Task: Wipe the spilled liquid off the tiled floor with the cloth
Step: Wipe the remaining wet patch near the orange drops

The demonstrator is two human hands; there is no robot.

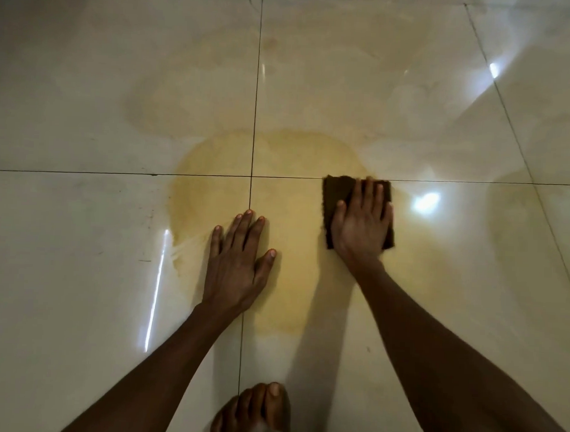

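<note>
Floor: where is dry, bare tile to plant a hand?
Dry tile lies left of the spill, beyond the left hand, and right of the cloth under the right hand. Between the hands it is wet; a foot takes the near edge.

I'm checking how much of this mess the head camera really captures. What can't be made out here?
- Cloth: largely covered by the right hand pressing on it.
- Floor under the left hand: hidden by the flat palm.
- Spilled liquid: its right edge is lost in glare.
- Bare foot: cut off by the bottom edge.
</note>
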